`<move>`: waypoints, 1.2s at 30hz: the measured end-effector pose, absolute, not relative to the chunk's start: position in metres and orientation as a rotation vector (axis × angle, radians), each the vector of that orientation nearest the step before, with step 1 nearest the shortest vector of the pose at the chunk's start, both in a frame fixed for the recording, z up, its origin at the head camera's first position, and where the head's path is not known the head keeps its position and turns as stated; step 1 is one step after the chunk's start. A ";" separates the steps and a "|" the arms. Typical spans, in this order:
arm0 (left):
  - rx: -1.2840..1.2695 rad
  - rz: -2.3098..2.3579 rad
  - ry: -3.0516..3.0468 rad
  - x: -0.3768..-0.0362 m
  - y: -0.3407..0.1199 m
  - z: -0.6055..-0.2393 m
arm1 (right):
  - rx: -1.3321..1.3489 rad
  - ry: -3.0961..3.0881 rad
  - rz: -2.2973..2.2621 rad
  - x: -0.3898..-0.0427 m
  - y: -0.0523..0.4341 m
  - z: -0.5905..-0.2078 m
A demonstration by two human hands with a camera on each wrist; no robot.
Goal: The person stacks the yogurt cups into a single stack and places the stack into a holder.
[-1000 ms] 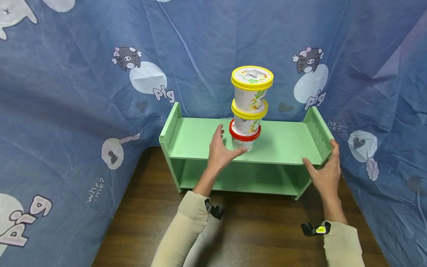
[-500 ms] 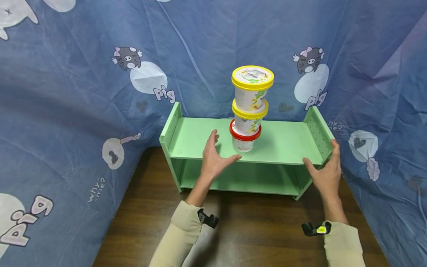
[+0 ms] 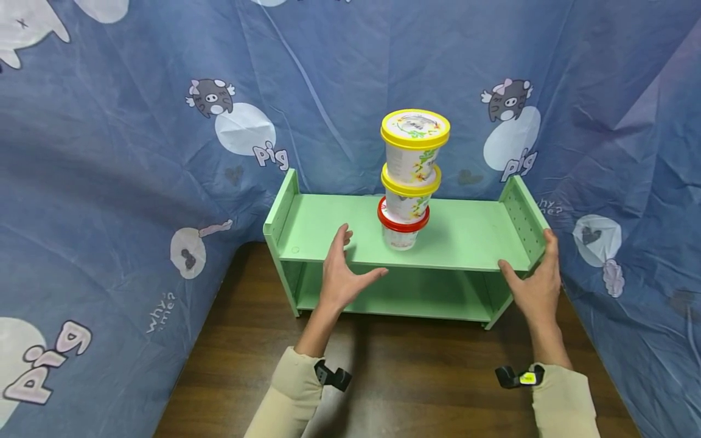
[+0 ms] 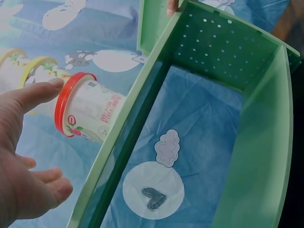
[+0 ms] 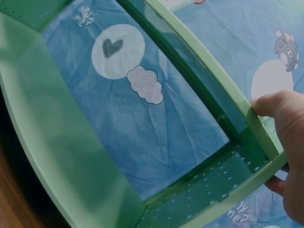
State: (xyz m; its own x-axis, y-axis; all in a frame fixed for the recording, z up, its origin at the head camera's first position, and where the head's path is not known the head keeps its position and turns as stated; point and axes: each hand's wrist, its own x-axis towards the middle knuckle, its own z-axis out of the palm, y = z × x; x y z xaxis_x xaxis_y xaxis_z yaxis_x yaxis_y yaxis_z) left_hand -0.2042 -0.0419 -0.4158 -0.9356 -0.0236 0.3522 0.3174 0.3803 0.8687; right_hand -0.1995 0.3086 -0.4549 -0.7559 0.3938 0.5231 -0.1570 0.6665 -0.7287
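Three lidded tubs stand stacked near the middle of a green shelf's top board: a red-lidded tub [image 3: 402, 226] at the bottom, a yellow-lidded tub [image 3: 409, 191] in the middle and a larger yellow-lidded tub [image 3: 414, 145] on top. My left hand [image 3: 341, 277] is just left of and in front of the stack, thumb and fingers spread, holding nothing. In the left wrist view a gap shows between the fingers and the red-lidded tub [image 4: 88, 107]. At the right end my right hand [image 3: 538, 285] grips the corner of the shelf [image 3: 465, 234], thumb on the front edge, fingers around the side panel.
The shelf has a lower board [image 3: 394, 292] and raised side panels, the right one [image 3: 523, 222] dotted with holes. It stands on a brown wood-grain surface [image 3: 427, 365]. Blue cloth [image 3: 328, 73] with pig prints hangs behind and along both sides.
My left hand has drawn away from the bottom tub, moving left and toward me, fingers staying spread. The stack and my right hand keep their places.
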 end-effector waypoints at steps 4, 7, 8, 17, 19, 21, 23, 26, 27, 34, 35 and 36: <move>-0.265 -1.557 -2.328 -0.201 -0.047 -0.420 | -0.182 -2.207 1.040 -0.200 0.308 -0.456; -0.279 -1.543 -2.318 -0.198 -0.050 -0.424 | -0.186 -2.214 1.036 -0.200 0.309 -0.457; -0.287 -1.542 -2.314 -0.197 -0.051 -0.426 | -0.187 -2.216 1.036 -0.200 0.309 -0.458; -0.368 -1.503 -2.270 -0.187 -0.059 -0.439 | -0.198 -2.204 1.093 -0.196 0.309 -0.457; -0.377 -1.493 -2.264 -0.185 -0.060 -0.441 | -0.202 -2.205 1.109 -0.194 0.309 -0.458; -0.381 -1.479 -2.265 -0.184 -0.061 -0.444 | -0.198 -2.201 1.123 -0.192 0.308 -0.459; -0.389 -1.463 -2.266 -0.183 -0.063 -0.447 | -0.191 -2.198 1.126 -0.189 0.307 -0.461; -0.399 -1.430 -2.262 -0.180 -0.065 -0.450 | -0.172 -2.178 1.129 -0.186 0.305 -0.466; -0.400 -1.421 -2.260 -0.179 -0.066 -0.451 | -0.165 -2.169 1.131 -0.184 0.305 -0.467; -0.407 -1.357 -2.235 -0.173 -0.072 -0.456 | -0.144 -2.151 1.129 -0.175 0.299 -0.478; -0.409 -1.342 -2.234 -0.172 -0.072 -0.456 | -0.143 -2.154 1.117 -0.174 0.299 -0.479; -0.415 -1.329 -2.233 -0.171 -0.073 -0.458 | -0.137 -2.154 1.105 -0.173 0.298 -0.480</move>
